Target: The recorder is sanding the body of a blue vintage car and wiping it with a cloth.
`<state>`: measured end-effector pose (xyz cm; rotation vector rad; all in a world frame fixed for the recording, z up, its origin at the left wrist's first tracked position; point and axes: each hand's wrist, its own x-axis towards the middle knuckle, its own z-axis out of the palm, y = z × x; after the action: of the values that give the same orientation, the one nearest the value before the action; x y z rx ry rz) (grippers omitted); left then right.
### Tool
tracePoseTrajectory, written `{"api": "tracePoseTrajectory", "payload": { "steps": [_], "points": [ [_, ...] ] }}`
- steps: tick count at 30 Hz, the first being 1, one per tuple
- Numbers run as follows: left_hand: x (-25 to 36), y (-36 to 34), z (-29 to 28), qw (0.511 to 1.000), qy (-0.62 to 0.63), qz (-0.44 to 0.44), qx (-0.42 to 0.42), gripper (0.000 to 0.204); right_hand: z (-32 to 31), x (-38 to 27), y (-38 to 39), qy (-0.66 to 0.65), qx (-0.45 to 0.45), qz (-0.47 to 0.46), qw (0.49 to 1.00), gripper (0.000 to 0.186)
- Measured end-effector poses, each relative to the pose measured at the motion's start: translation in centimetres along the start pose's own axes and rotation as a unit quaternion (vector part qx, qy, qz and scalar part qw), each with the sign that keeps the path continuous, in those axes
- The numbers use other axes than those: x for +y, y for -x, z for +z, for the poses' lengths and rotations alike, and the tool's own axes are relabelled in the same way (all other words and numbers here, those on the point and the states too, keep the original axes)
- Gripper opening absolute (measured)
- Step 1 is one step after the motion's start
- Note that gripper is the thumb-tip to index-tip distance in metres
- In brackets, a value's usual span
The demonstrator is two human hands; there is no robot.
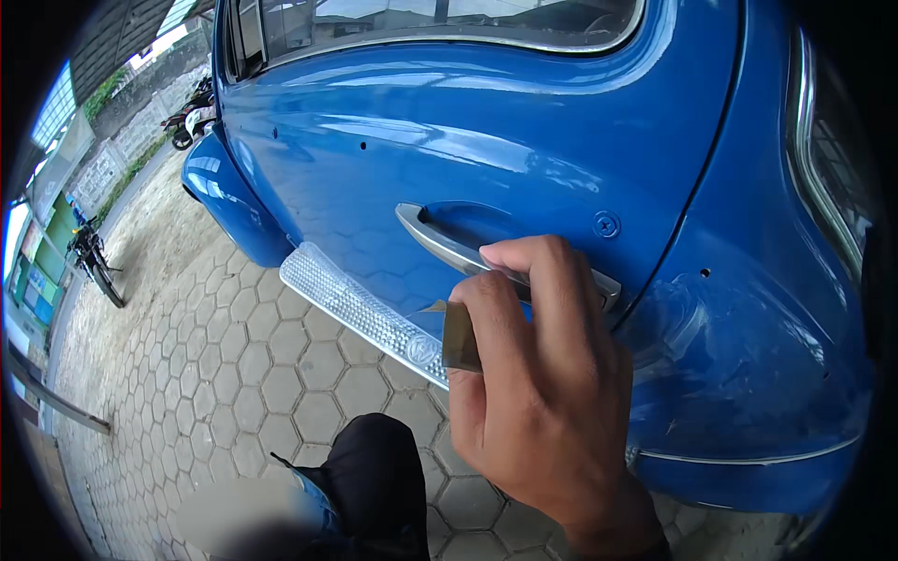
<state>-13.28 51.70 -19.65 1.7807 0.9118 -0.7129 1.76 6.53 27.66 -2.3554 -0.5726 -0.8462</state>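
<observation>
My right hand (538, 383) reaches in from the lower right, its fingers curled, gripping a small olive-brown piece of flat material (460, 334) between index finger and thumb. The middle finger reaches over the silver door handle (435, 238) and appears to rest on it; the hand hides part of the handle. The handle sits on the glossy blue car door (505, 131), with a round screw head (606, 223) above its right end. A silver textured running board (337, 290) runs below the door and behind my hand. My left hand does not show.
The car's curved fenders (229, 201) flank the door. Hexagonal paving (238, 365) lies below, with my dark-clad knee (374, 467) and an unclear blurred pale shape (238, 514). Motorcycles (94, 252) stand at left, near a bent metal pole (56, 397) and a wall (108, 164).
</observation>
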Motion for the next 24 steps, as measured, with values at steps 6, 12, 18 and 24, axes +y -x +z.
{"api": "tracePoseTrajectory", "payload": {
  "steps": [6, 12, 18, 24],
  "points": [
    [0.8, -4.0, -3.2, 0.999, -0.023, 0.001, -0.03, 0.045, 2.0, -1.1, -0.1, 0.041, 0.076, -0.004, 0.996, 0.02],
    [-1.8, -4.4, -5.7, 0.998, -0.034, -0.047, -0.037, 0.045, 3.1, -1.8, -0.1, 0.039, 0.099, 0.032, 0.994, 0.017],
    [-4.0, -5.0, -7.0, 0.995, -0.044, -0.078, -0.048, 0.045, 4.4, 0.1, 0.4, 0.058, 0.131, 0.006, 0.99, 0.025],
    [-4.5, -6.1, -8.0, 0.993, -0.073, -0.059, -0.07, 0.044, 4.6, -0.4, 1.1, 0.053, 0.134, 0.008, 0.989, 0.024]
  ]
}}
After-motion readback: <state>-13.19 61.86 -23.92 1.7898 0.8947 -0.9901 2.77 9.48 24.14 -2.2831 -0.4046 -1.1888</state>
